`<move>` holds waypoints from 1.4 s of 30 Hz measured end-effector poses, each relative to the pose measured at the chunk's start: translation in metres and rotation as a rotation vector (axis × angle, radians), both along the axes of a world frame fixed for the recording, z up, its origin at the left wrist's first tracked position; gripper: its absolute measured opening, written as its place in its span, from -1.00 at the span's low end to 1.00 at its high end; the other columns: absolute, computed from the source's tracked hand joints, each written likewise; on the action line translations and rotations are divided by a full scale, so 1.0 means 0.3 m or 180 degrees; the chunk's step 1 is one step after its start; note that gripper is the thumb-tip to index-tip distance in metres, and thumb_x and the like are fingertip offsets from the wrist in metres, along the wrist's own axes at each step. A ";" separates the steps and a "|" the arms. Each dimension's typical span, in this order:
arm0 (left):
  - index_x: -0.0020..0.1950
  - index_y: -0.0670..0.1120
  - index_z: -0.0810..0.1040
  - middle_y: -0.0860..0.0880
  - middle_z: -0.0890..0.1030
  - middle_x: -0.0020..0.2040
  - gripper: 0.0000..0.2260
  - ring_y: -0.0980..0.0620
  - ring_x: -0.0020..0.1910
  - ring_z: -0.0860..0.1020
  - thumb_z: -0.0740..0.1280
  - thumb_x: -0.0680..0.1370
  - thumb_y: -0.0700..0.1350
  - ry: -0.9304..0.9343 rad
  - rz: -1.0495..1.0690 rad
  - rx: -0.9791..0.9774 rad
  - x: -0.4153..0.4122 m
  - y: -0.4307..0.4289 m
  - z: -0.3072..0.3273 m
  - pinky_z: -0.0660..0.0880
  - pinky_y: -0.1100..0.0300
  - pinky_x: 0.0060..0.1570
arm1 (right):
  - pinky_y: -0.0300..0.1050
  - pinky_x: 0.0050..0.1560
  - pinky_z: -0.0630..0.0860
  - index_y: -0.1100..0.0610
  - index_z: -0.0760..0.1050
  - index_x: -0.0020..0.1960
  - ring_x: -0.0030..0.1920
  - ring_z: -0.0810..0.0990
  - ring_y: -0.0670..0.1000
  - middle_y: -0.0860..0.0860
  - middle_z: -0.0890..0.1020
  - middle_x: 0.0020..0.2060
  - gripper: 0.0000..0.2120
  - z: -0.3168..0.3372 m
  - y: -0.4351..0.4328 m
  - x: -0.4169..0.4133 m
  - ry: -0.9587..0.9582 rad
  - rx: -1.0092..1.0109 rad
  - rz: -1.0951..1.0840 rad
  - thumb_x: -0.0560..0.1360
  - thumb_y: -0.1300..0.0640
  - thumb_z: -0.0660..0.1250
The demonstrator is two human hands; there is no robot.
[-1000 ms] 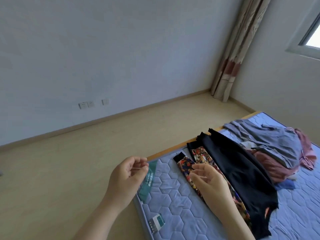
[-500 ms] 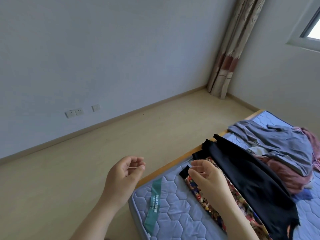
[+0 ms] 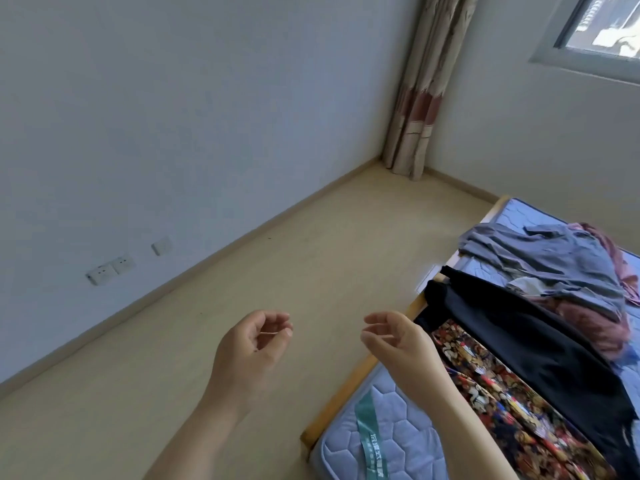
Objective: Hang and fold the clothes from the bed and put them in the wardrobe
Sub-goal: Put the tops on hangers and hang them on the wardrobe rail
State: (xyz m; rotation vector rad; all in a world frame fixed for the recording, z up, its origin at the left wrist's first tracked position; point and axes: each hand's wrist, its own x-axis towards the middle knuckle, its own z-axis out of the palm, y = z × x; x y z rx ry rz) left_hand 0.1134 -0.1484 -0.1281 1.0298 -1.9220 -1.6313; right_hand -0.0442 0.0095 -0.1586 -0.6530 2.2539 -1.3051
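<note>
A colourful patterned garment [image 3: 502,393] lies stretched along the blue quilted mattress [image 3: 391,438], with a black garment [image 3: 540,341] laid beside it on the right. Behind them sits a heap of grey-blue clothes [image 3: 554,261] over pink ones [image 3: 588,327]. My left hand [image 3: 252,344] hovers above the floor, fingers loosely curled, holding nothing. My right hand [image 3: 394,341] hangs over the bed's wooden edge, just left of the patterned garment, fingers relaxed and holding nothing.
The beige floor [image 3: 242,306] spreads to the left of the bed frame [image 3: 343,386]. Wall sockets [image 3: 110,271] sit low on the white wall. A curtain [image 3: 422,84] hangs in the corner and a window [image 3: 606,29] is at the top right.
My view has swung left, away from the bed. My right hand has lifted off the patterned garment and both hands now float over the floor and bed edge.
</note>
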 end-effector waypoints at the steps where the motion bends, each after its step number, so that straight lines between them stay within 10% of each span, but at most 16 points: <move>1: -0.01 -0.10 0.63 -0.02 0.69 -0.10 -0.88 0.08 -0.11 0.64 0.38 0.51 -0.28 -0.0006 -0.0062 0.0020 -0.016 -0.023 -0.004 0.53 0.35 -0.07 | -0.41 -0.25 0.50 -0.08 0.53 0.05 -0.17 0.62 -0.27 -0.13 0.66 -0.11 -0.84 0.001 -0.015 -0.009 0.0000 0.0020 -0.0046 0.50 0.10 0.40; 23: -0.02 0.01 0.62 0.05 0.70 -0.12 -0.88 0.15 -0.13 0.64 0.40 0.51 -0.20 -0.0190 -0.2018 -0.0243 -1.058 -0.506 -0.040 0.49 0.46 -0.19 | -0.29 -0.09 0.56 0.00 0.55 0.08 -0.06 0.62 -0.17 -0.10 0.66 -0.09 -0.85 -0.030 -0.287 -0.645 0.0009 -0.0082 -0.1970 0.52 0.13 0.37; 32: -0.04 0.04 0.63 0.09 0.71 -0.11 -0.87 0.14 -0.15 0.65 0.40 0.51 -0.19 -0.0121 -0.3111 -0.0143 -1.528 -0.601 -0.080 0.56 0.20 -0.04 | -0.38 -0.18 0.51 0.01 0.55 0.10 -0.12 0.63 -0.19 -0.10 0.67 -0.12 -0.84 -0.040 -0.336 -0.816 -0.0019 0.0156 -0.3047 0.52 0.11 0.37; 42: -0.06 -0.04 0.64 -0.05 0.70 -0.11 -0.87 -0.02 -0.16 0.64 0.40 0.51 -0.27 -0.0054 -0.4319 0.0063 -1.879 -0.394 -0.100 0.53 0.25 -0.15 | -0.41 -0.22 0.48 -0.10 0.55 -0.02 -0.15 0.61 -0.26 -0.22 0.67 -0.17 -0.89 -0.059 -0.276 -0.910 -0.0192 0.0142 -0.4227 0.48 0.07 0.39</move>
